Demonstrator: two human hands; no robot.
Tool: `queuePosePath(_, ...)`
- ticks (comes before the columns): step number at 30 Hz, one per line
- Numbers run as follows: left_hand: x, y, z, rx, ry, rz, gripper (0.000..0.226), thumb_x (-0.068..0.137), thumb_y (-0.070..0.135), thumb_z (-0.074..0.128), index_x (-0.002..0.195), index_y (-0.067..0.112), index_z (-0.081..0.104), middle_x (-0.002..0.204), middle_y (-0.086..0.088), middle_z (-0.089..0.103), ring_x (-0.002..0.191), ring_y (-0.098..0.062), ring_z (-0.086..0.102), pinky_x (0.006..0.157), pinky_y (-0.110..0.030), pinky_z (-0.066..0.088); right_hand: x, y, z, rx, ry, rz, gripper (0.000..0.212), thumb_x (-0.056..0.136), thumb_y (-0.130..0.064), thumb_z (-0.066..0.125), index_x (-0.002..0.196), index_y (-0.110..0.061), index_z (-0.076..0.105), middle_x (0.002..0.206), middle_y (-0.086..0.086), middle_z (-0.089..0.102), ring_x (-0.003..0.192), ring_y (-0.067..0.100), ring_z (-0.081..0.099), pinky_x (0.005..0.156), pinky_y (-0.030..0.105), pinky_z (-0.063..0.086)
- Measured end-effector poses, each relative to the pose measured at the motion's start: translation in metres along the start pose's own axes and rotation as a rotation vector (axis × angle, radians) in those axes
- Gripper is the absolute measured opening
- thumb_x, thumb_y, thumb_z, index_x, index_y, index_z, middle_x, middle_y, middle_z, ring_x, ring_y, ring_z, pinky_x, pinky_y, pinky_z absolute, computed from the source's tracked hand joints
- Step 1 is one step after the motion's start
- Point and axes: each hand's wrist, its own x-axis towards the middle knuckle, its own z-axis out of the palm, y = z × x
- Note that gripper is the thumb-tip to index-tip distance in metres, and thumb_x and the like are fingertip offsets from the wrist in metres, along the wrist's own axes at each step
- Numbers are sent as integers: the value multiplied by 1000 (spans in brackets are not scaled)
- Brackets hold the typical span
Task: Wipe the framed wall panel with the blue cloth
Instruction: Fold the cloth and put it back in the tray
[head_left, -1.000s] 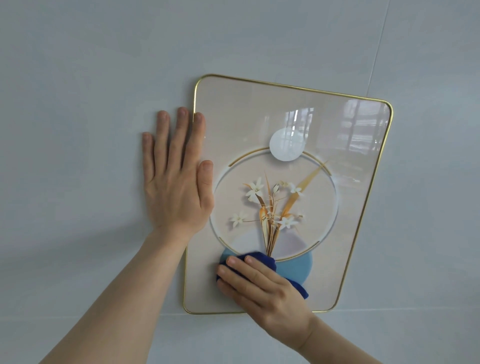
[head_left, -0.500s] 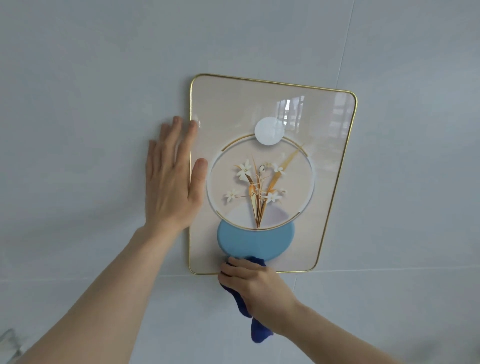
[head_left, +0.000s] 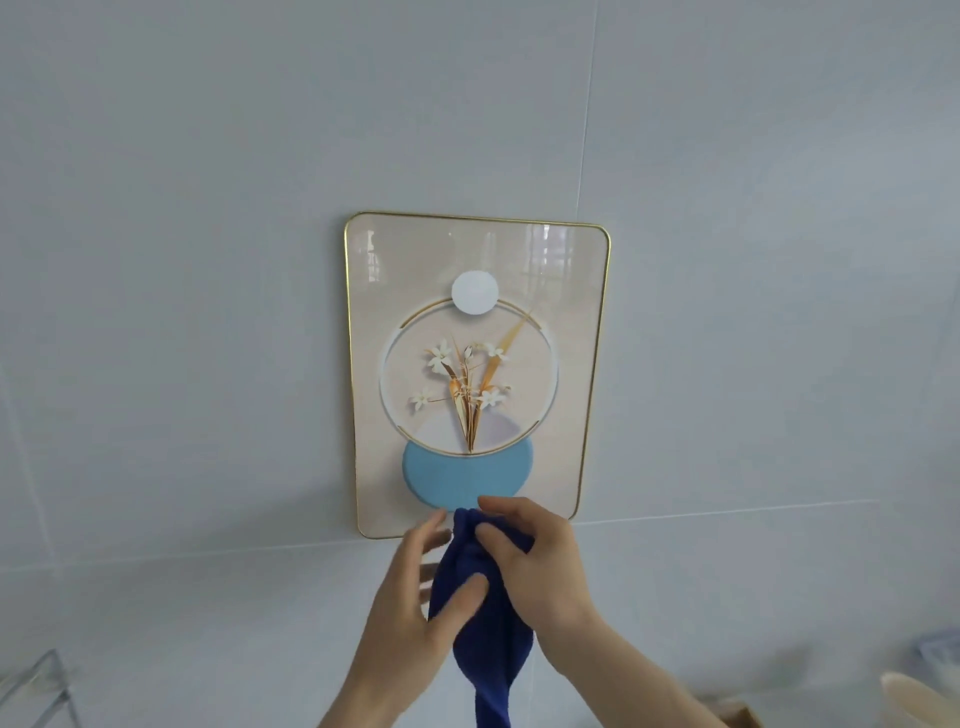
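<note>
Panel: framed wall panel (head_left: 475, 260) hung flat on the wall, long axis running up and down, top edge leaning a touch to the left in this view.
Panel looks: cream face, thin gold frame with rounded corners, glossy enough to throw window reflections up top. Artwork was a big ring with white flowers on gold stems, a white disc sitting on the ring's top, and a light blue half-round shape under it.
Wall: pale grey tiled wall (head_left: 208, 260) with faint grout lines, one running level with the panel's bottom edge.
Cloth: blue cloth (head_left: 488, 634), dark navy really, bunched up and hanging long-ways straight down, its top end right in front of the panel's bottom edge.
Right hand: right hand (head_left: 535, 561) was clamped around the upper part of the cloth, fingers curled over it, index fingertip reaching up over the blue shape.
Left hand: left hand (head_left: 410, 597) sat just beside it with spread fingers, thumb pressing on the cloth's front, fingers behind. Both hands were together on the cloth.
Corner bits: something clear (head_left: 36, 691) at bottom left, a pale rim (head_left: 919, 696) at bottom right, too cut off to tell.
</note>
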Motion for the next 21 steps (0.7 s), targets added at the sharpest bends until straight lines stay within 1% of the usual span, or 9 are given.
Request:
queuePosePath(3, -19, 4, 21, 43, -107, 19, 82, 78, 31, 85, 139, 51, 34, 124, 44, 58, 119, 17, 56, 93, -7, 49, -7, -4, -9, 66, 40, 103, 23, 98, -12, 69, 107, -32, 75, 103, -11, 80, 100, 7, 73, 92, 29, 63)
queuePosePath(5, -23, 7, 31, 95, -61, 46, 78, 81, 20, 84, 138, 47, 37, 121, 37, 63, 113, 16, 59, 88, -4, 48, -9, -4, -17, 121, 65, 174, 18, 98, -12, 70, 101, -29, 76, 99, -5, 81, 99, 15, 75, 89, 35, 64)
queuePosePath(8, -17, 14, 36, 22, 67, -71, 70, 86, 16, 79, 136, 46, 41, 112, 11, 74, 99, -8, 71, 82, -18, 58, -14, -7, -34, 255, 23, 254, 9, 97, -12, 73, 97, -19, 78, 91, 2, 83, 92, 21, 79, 84, 36, 65)
queuePosePath(10, -14, 13, 38, 7, 108, -63, 61, 87, 18, 78, 131, 48, 49, 106, 19, 75, 102, -11, 72, 86, -29, 62, -17, -3, -48, 297, -82, 265, 8, 96, -21, 76, 102, -20, 79, 96, 1, 84, 97, 20, 79, 93, 40, 64)
queuePosePath(12, -14, 18, 43, -7, 137, -24, 43, 88, 21, 78, 120, 44, 60, 105, 26, 74, 104, -5, 70, 88, -33, 63, -19, 4, -63, 314, -254, 236, 32, 88, -33, 85, 117, -22, 76, 110, -1, 82, 108, 18, 76, 102, 42, 61)
queuePosePath(14, -13, 24, 49, -19, 165, -5, 30, 86, 24, 79, 110, 38, 67, 101, 24, 75, 99, -2, 70, 84, -31, 62, -23, 11, -77, 307, -408, 202, 60, 77, -32, 92, 132, -24, 68, 124, -1, 78, 119, 19, 73, 106, 42, 58)
queuePosePath(16, -10, 25, 56, -19, 178, -9, 26, 86, 19, 79, 105, 34, 69, 98, 20, 76, 94, -2, 71, 81, -30, 60, -25, 19, -92, 252, -450, 164, 66, 73, -17, 91, 134, -24, 67, 126, 0, 77, 119, 20, 73, 100, 37, 60)
queuePosePath(18, -8, 26, 63, -1, 177, -19, 24, 86, 20, 78, 104, 34, 69, 95, 19, 77, 92, -3, 71, 77, -27, 60, -24, 27, -108, 156, -405, 126, 57, 74, -5, 87, 126, -24, 72, 118, 1, 80, 111, 21, 75, 88, 30, 63)
queuePosePath(21, -4, 30, 73, 68, 160, -11, 19, 87, 27, 78, 100, 37, 67, 91, 25, 74, 91, 0, 69, 68, -20, 58, -22, 36, -134, 18, -364, 103, 39, 80, -2, 87, 113, -21, 76, 104, 4, 81, 97, 21, 77, 79, 27, 63)
